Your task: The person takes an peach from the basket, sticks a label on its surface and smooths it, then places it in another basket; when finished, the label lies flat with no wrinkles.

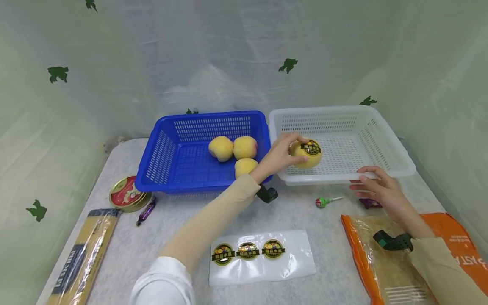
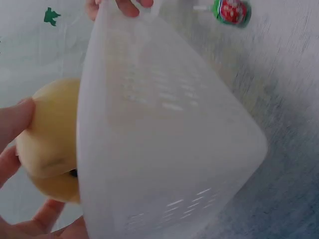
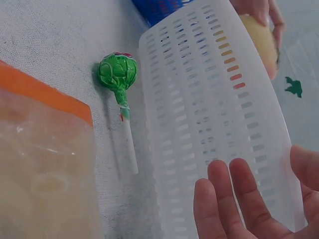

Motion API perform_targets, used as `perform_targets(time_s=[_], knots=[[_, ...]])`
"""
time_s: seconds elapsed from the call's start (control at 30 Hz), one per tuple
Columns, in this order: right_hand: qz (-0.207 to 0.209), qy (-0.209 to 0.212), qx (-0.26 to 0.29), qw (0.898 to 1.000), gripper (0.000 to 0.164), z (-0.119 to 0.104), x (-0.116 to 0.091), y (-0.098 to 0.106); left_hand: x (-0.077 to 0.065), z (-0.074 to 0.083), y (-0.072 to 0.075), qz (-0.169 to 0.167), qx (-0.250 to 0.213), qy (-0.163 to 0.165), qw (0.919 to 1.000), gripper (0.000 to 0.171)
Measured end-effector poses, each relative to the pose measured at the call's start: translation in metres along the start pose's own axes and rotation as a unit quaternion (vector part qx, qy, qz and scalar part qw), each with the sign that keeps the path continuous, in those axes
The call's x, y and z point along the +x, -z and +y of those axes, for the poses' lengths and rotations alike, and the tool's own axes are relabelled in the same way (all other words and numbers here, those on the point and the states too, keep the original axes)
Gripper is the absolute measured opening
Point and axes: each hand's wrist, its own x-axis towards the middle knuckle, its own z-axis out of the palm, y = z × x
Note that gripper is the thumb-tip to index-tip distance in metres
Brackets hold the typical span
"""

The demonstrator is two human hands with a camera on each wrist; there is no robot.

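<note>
My left hand (image 1: 283, 156) grips a yellow peach (image 1: 306, 160) between thumb and fingers, inside the left part of the white basket (image 1: 405, 165). A round black-and-gold sticker (image 1: 311, 147) is on the peach's upper side. In the left wrist view the basket wall hides part of the peach (image 2: 50, 129). My right hand (image 1: 381, 188) holds the basket's front rim near its right corner. Its thumb (image 3: 305, 167) is at the rim's inner side and its fingers (image 3: 244, 189) lie along the outer wall.
A blue basket (image 1: 150, 163) with three peaches (image 1: 245, 147) stands to the left. In front lies a sheet (image 1: 263, 271) with three stickers. Around are a lollipop (image 1: 322, 202), purple-wrapped candies (image 1: 145, 212), a round tin (image 1: 127, 194), spaghetti (image 1: 85, 254) and an orange pasta bag (image 1: 392, 258).
</note>
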Motion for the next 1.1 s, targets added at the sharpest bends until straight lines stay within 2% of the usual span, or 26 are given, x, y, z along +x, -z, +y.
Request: perform_targets(time_s=[0.1, 0.17, 0.23, 0.3, 0.4, 0.47, 0.53, 0.63, 0.7, 0.8, 0.97, 1.03, 1.1], knots=[[0.009, -0.005, -0.013, 1.0, 0.023, 0.001, 0.0, -0.001, 0.008, 0.0, -0.002, -0.041, 0.048, 0.018, 0.9979, 0.032], [0.008, -0.003, -0.013, 1.0, 0.023, 0.002, 0.0, -0.001, 0.01, 0.001, -0.004, -0.077, 0.079, 0.028, 0.9936, 0.03], [0.003, 0.002, -0.009, 1.0, 0.023, 0.003, -0.001, -0.001, 0.011, 0.003, -0.006, -0.111, 0.119, 0.034, 0.986, 0.026], [0.005, 0.003, -0.011, 1.0, 0.023, 0.003, 0.0, -0.002, 0.011, 0.006, -0.007, -0.14, 0.175, 0.035, 0.9738, 0.02], [0.01, 0.002, -0.016, 1.0, 0.024, 0.004, 0.0, -0.002, 0.009, 0.008, -0.008, -0.157, 0.242, 0.035, 0.9567, 0.017], [0.017, -0.003, -0.023, 1.0, 0.024, 0.004, 0.0, -0.003, 0.006, 0.009, -0.006, -0.151, 0.248, 0.036, 0.9563, 0.019], [0.019, -0.006, -0.029, 0.999, 0.025, 0.004, -0.001, -0.003, 0.001, 0.01, 0.0, -0.127, 0.206, 0.033, 0.9697, 0.022], [0.021, -0.009, -0.038, 0.999, 0.027, 0.003, -0.001, -0.003, -0.014, 0.012, 0.016, -0.07, 0.089, 0.024, 0.9933, 0.025], [0.018, -0.01, -0.036, 0.999, 0.028, 0.002, -0.002, -0.003, -0.027, 0.012, 0.029, -0.027, 0.001, 0.018, 0.9995, 0.025], [0.007, -0.009, -0.014, 1.0, 0.027, 0.0, -0.003, -0.004, -0.054, 0.009, 0.048, 0.025, -0.109, 0.016, 0.9937, 0.027], [-0.032, 0.003, 0.03, 0.999, 0.027, -0.01, -0.005, -0.01, -0.108, -0.001, 0.069, 0.055, -0.249, 0.031, 0.9665, 0.033], [-0.046, 0.007, 0.02, 0.999, 0.028, -0.018, -0.006, -0.016, -0.129, -0.005, 0.074, 0.061, -0.282, 0.041, 0.9566, 0.034], [-0.05, 0.011, -0.017, 0.999, 0.03, -0.029, -0.005, -0.025, -0.149, -0.009, 0.078, 0.068, -0.299, 0.053, 0.9505, 0.035]])
